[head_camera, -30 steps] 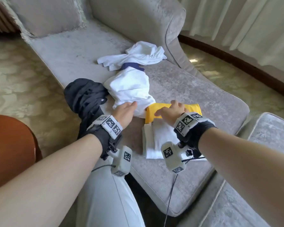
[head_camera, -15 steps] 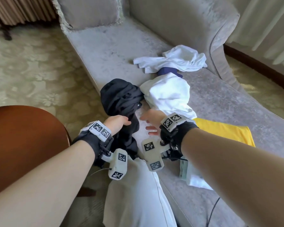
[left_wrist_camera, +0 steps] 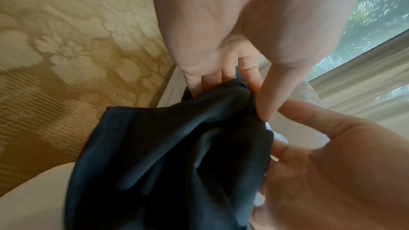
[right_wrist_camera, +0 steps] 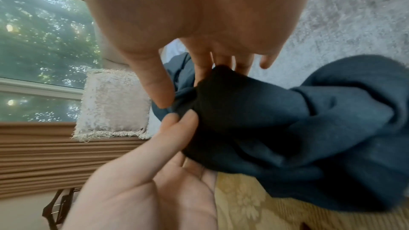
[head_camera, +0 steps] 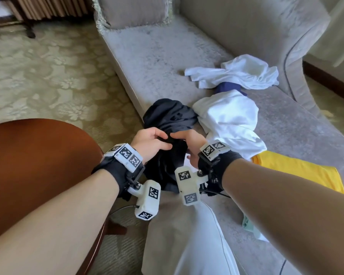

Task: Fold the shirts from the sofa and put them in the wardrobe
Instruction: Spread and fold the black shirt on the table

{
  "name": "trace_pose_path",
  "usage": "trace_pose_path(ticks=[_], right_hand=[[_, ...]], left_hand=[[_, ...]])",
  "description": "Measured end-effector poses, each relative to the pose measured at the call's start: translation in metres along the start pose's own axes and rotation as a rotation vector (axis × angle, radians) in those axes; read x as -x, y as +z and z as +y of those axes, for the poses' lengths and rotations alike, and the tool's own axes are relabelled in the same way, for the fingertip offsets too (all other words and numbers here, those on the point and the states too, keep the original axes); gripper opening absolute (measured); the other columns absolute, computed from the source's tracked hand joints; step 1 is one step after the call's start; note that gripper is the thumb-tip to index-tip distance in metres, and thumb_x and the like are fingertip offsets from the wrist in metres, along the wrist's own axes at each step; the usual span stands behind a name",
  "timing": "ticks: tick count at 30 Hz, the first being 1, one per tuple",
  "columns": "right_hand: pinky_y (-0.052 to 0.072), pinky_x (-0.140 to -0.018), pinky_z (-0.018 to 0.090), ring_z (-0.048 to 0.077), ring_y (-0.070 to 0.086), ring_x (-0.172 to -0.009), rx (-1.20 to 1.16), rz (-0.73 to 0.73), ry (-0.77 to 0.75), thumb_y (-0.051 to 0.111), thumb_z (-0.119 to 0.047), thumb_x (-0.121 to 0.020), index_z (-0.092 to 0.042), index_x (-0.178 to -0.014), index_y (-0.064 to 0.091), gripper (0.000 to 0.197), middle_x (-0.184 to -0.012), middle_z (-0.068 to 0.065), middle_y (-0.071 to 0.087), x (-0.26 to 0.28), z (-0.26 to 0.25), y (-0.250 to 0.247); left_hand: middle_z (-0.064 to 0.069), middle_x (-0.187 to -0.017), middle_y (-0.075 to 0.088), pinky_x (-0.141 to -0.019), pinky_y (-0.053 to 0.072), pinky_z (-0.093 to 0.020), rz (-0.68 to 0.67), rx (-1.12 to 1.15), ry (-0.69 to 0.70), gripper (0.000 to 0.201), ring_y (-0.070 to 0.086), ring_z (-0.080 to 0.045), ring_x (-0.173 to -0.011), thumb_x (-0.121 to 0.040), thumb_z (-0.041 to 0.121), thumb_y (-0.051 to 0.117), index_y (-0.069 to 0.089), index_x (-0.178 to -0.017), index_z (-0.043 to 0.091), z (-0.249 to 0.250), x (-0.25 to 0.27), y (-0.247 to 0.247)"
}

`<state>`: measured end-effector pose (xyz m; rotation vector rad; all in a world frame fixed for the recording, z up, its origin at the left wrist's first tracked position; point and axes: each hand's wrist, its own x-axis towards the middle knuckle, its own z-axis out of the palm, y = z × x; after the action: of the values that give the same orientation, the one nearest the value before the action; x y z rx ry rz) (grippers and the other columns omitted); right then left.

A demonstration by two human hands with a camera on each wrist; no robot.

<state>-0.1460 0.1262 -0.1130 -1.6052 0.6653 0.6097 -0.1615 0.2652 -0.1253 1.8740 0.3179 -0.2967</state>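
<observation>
A crumpled dark shirt (head_camera: 171, 116) hangs over the front edge of the grey sofa (head_camera: 157, 62). My left hand (head_camera: 164, 140) pinches a fold of it between thumb and fingers, shown close in the left wrist view (left_wrist_camera: 250, 97). My right hand (head_camera: 178, 139) grips the same bunch right beside it, thumb on top and fingers behind the dark shirt (right_wrist_camera: 309, 120). Two crumpled white shirts (head_camera: 228, 118) (head_camera: 236, 74) lie further along the seat with a navy piece (head_camera: 228, 88) between them. A folded yellow shirt (head_camera: 298, 171) lies flat to the right.
A round brown wooden table (head_camera: 38, 165) stands close on my left. My leg in light trousers (head_camera: 187, 235) is against the sofa front. A cushion (head_camera: 133, 10) sits at the sofa's far end. A pale folded cloth (head_camera: 250, 225) shows under my right forearm. Patterned carpet covers the floor.
Both hands left the yellow and white shirts and moved left to the dark shirt. They now pinch it together at one spot.
</observation>
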Motion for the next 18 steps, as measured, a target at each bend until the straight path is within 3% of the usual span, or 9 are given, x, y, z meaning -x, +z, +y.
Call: trace_pose_path(ticks=[3,5,7,10,13,16,18], right_hand=[[0.054,-0.089,0.039,0.029,0.070,-0.096,-0.096,-0.023,-0.041,0.083,-0.031,-0.037,-0.015,-0.097,0.072,0.064,-0.099,0.008,0.074,0.016,-0.010,0.006],[0.052,-0.074,0.028,0.027,0.070,-0.093,-0.125,-0.076,-0.074,0.081,-0.024,-0.047,-0.008,-0.105,0.069,0.062,-0.104,0.009,0.072,0.048,-0.022,0.010],[0.046,-0.065,0.028,0.027,0.063,-0.085,-0.165,-0.142,-0.107,0.074,-0.017,-0.065,-0.004,-0.106,0.068,0.044,-0.099,0.012,0.068,0.081,-0.032,0.016],[0.048,-0.067,0.028,0.024,0.060,-0.081,-0.240,-0.232,-0.185,0.068,-0.013,-0.078,-0.003,-0.103,0.066,0.027,-0.098,0.012,0.066,0.123,-0.043,0.028],[0.046,-0.068,0.028,0.020,0.059,-0.076,-0.272,-0.306,-0.276,0.064,-0.015,-0.085,-0.008,-0.089,0.065,0.008,-0.086,0.006,0.064,0.166,-0.053,0.045],[0.042,-0.064,0.029,0.022,0.055,-0.068,-0.298,-0.347,-0.345,0.057,-0.012,-0.084,-0.006,-0.082,0.061,0.007,-0.077,0.007,0.060,0.205,-0.060,0.068],[0.038,-0.060,0.025,0.022,0.049,-0.062,-0.296,-0.351,-0.397,0.049,-0.005,-0.076,-0.008,-0.081,0.054,0.008,-0.073,0.007,0.053,0.229,-0.063,0.084]], left_hand=[[0.000,-0.093,0.067,-0.076,0.049,-0.023,0.060,0.143,-0.005,0.035,0.062,-0.012,-0.089,-0.065,-0.001,0.083,0.065,-0.092,0.013,0.021,0.014,-0.019],[-0.008,-0.100,0.069,-0.090,0.054,-0.037,0.092,0.273,-0.020,0.044,0.067,-0.024,-0.097,-0.056,-0.004,0.083,0.065,-0.092,0.014,0.036,0.028,-0.035],[-0.011,-0.101,0.070,-0.093,0.055,-0.043,0.116,0.370,-0.004,0.046,0.068,-0.030,-0.100,-0.056,-0.008,0.080,0.066,-0.093,0.014,0.048,0.043,-0.053],[-0.012,-0.098,0.070,-0.090,0.056,-0.043,0.134,0.484,0.063,0.039,0.069,-0.030,-0.097,-0.065,-0.012,0.077,0.067,-0.095,0.011,0.067,0.074,-0.083],[-0.014,-0.096,0.068,-0.084,0.057,-0.041,0.123,0.606,0.143,0.032,0.069,-0.028,-0.088,-0.074,-0.011,0.071,0.065,-0.101,0.007,0.082,0.111,-0.117],[-0.015,-0.095,0.067,-0.083,0.055,-0.037,0.160,0.701,0.225,0.033,0.066,-0.028,-0.089,-0.082,-0.016,0.059,0.063,-0.108,0.003,0.092,0.149,-0.154],[-0.014,-0.095,0.065,-0.081,0.053,-0.035,0.191,0.735,0.274,0.040,0.064,-0.028,-0.092,-0.084,-0.022,0.048,0.061,-0.113,0.003,0.095,0.173,-0.180]])
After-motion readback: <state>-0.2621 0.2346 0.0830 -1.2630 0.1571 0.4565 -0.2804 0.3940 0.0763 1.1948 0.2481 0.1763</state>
